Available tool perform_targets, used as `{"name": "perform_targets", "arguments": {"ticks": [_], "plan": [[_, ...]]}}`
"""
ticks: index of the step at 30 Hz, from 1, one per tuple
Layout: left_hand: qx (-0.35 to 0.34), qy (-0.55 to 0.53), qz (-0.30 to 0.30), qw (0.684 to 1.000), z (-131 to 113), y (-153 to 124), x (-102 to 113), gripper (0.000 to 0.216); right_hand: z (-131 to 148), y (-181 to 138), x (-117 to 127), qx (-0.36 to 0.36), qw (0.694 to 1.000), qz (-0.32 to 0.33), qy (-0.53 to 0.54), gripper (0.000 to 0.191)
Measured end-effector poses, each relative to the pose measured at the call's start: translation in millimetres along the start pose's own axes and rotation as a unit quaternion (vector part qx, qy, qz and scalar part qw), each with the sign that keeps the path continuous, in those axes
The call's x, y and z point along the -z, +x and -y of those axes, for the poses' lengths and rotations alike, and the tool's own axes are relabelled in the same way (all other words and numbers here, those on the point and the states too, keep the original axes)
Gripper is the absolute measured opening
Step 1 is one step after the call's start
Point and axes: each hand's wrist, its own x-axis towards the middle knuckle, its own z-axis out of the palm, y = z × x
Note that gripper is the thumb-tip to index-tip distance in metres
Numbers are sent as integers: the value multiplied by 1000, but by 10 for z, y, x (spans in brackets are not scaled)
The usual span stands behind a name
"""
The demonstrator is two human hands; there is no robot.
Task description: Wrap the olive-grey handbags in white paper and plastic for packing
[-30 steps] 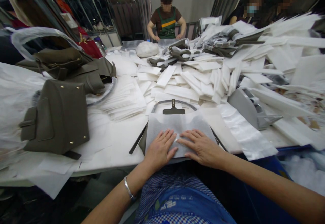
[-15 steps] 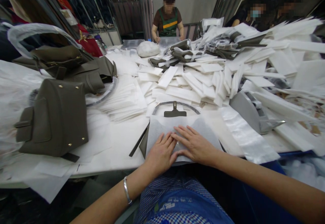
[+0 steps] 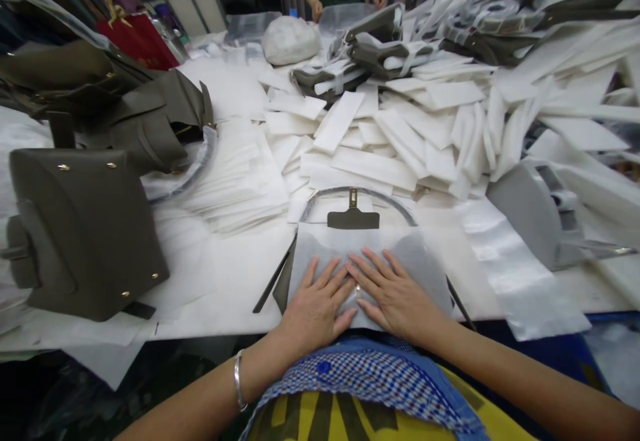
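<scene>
A handbag lies flat at the table's front edge, covered by a pale translucent sheet. Its dark olive flap tab and wrapped handle stick out beyond the sheet's far side. My left hand rests palm down on the left half of the sheet, fingers spread. On the right half, my right hand also lies flat with fingers apart. The two hands' fingertips nearly meet in the middle. A dark strap pokes out on the left of the bag.
Several olive handbags stand on the left. Stacked white sheets lie beside them. A heap of white foam pieces spreads across the back. To the right are a clear plastic sleeve and a grey padded piece. A co-worker's hand shows across the table.
The view has tilted down and come closer to the table. My right hand has slid a little outward on the sheet, its fingers still spread. The left hand stays flat on it.
</scene>
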Motion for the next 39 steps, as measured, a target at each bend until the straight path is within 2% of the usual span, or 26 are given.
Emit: {"name": "perform_targets", "arguments": {"ticks": [4,8,11,14,18,22,27,31,36,39], "plan": [[-20,36,-38,998,34,-17,-58,59,-46,-20,-13,20,999,-26,0,66],[-33,79,-87,993,85,-36,-149,59,-164,-54,-122,46,995,-91,4,59],[-33,56,-114,991,149,-42,-193,47,-269,-92,-253,50,988,-145,14,53],[-7,21,-109,994,230,-36,-147,36,-358,-124,-320,41,985,-166,15,59],[-1,5,-98,995,331,67,41,33,-465,-114,-241,32,989,-144,-9,51],[25,1,-91,996,406,324,205,32,-565,-38,-96,-14,992,-121,-20,51],[59,-4,-34,998,483,596,213,49,-689,51,20,-32,998,-49,-5,56],[82,-32,-12,996,518,584,187,52,-759,86,76,-32,999,-32,6,49],[100,-47,-33,993,504,524,284,43,-761,145,180,-43,997,-49,33,44],[87,-57,-50,993,485,517,388,36,-769,203,302,-47,996,-30,65,39]]}}
